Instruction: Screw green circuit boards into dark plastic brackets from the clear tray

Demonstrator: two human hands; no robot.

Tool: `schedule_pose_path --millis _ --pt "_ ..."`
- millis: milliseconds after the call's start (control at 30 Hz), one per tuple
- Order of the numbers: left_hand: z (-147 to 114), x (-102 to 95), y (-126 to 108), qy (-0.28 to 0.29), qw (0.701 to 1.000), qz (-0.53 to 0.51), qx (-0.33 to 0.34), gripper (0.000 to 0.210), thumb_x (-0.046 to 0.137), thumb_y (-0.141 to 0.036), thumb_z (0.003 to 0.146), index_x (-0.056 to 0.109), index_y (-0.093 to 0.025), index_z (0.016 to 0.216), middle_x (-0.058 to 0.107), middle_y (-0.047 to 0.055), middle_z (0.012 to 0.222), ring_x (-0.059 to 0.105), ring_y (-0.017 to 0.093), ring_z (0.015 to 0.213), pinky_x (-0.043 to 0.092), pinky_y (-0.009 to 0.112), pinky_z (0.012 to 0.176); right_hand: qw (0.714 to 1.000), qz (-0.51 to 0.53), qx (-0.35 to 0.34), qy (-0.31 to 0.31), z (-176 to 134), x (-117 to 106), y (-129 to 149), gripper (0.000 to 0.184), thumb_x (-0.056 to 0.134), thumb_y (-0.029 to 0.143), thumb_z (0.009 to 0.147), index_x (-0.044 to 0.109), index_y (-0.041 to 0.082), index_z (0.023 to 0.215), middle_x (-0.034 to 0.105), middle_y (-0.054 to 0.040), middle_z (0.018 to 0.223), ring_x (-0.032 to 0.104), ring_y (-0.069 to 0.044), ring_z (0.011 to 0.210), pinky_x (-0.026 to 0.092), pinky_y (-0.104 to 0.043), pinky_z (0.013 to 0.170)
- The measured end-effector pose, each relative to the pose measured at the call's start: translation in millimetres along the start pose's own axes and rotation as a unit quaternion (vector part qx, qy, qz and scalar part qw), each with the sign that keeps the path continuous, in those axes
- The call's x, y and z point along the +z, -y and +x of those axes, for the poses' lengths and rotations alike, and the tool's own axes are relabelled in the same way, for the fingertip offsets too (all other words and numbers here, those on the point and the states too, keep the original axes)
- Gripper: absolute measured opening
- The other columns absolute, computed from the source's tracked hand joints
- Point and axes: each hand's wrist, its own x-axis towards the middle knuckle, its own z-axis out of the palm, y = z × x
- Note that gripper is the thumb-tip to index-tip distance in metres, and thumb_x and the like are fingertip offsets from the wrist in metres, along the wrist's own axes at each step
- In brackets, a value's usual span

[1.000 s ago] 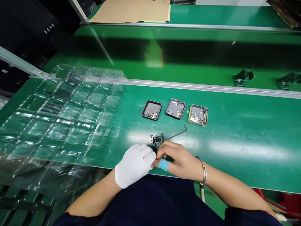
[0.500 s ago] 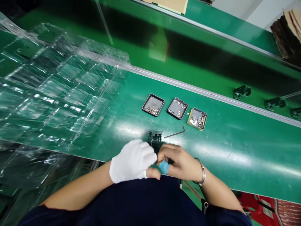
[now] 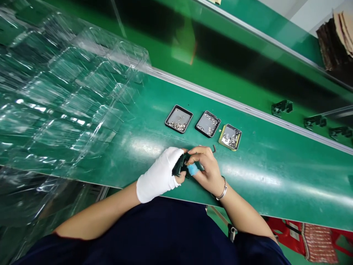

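My left hand (image 3: 161, 171), in a white glove with bare fingertips, is closed around a small dark part with a frame-like shape (image 3: 179, 165). At the part's right side is my right hand (image 3: 205, 167), bare apart from a blue wrap on the thumb. Its thumb and index finger are pinched together against the part; what lies between them, if anything, is too small to make out. Behind the right hand the short end of an L-shaped hex key (image 3: 214, 148) shows, and the rest is hidden.
Beyond my hands lie three shallow trays of small metal pieces: a left tray (image 3: 168, 117), a middle tray (image 3: 202, 125) and a yellow-edged tray (image 3: 220, 138). Clear plastic trays (image 3: 82, 81) cover the left side. Several dark parts (image 3: 281, 107) stand behind the metal rail (image 3: 248, 107).
Both hands have moved forward, away from my body. The dark part, earlier on the table ahead of them, is now in my left hand. My right hand now covers most of the hex key.
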Motion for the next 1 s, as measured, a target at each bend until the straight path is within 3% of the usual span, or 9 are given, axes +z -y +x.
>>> schedule_pose_path --millis 333,533,700,867,1000 --pt "-7.0 8.2 0.4 -0.075 0.99 0.1 0.069 0.047 0.059 -0.025 0.073 0.045 -0.013 0.116 0.057 0.015 0.103 0.06 0.032 0.096 0.053 0.045 0.079 0.999 -0.04 0.026 0.004 -2.8 5.4 -2.8 0.006 0.049 0.018 0.088 0.052 0.023 0.089 0.06 -0.0058 0.097 0.057 -0.02 0.093 0.036 -0.046 0.1" --pt "-8.9 1.5 -1.5 -0.03 0.997 0.035 0.064 0.05 0.055 -0.026 0.075 0.042 -0.014 0.122 0.058 0.014 0.108 0.061 0.029 0.098 0.054 0.044 0.081 0.998 -0.03 0.051 0.021 -2.6 5.9 -3.8 0.007 0.046 0.02 0.088 0.052 0.023 0.09 0.061 -0.0062 0.099 0.057 -0.02 0.096 0.034 -0.047 0.103" --pt "-3.1 0.9 -3.6 -0.062 0.992 0.095 0.061 0.042 0.046 -0.011 0.081 0.043 -0.016 0.123 0.057 0.015 0.121 0.055 0.028 0.117 0.049 0.045 0.096 0.999 -0.024 0.042 0.006 -3.7 9.3 -3.3 0.004 0.048 0.021 0.089 0.051 0.023 0.09 0.061 -0.0055 0.097 0.058 -0.019 0.095 0.034 -0.046 0.103" --pt "6.1 -5.7 -3.1 -0.058 0.986 0.127 0.087 0.022 0.047 -0.012 0.084 0.053 -0.016 0.105 0.066 0.011 0.101 0.065 0.025 0.096 0.054 0.038 0.082 0.999 -0.02 0.025 -0.005 -6.7 11.8 -0.3 0.003 0.051 0.021 0.089 0.05 0.023 0.091 0.061 -0.0043 0.093 0.059 -0.018 0.093 0.036 -0.044 0.103" --pt "7.9 -5.8 -5.0 -0.075 0.972 0.188 0.118 0.022 0.047 -0.014 0.081 0.054 -0.017 0.101 0.067 0.01 0.096 0.065 0.026 0.089 0.053 0.039 0.077 1.0 -0.022 0.02 0.004 -9.8 15.1 -1.6 0.007 0.048 0.019 0.088 0.047 0.024 0.093 0.062 -0.0039 0.092 0.06 -0.017 0.089 0.039 -0.046 0.103"
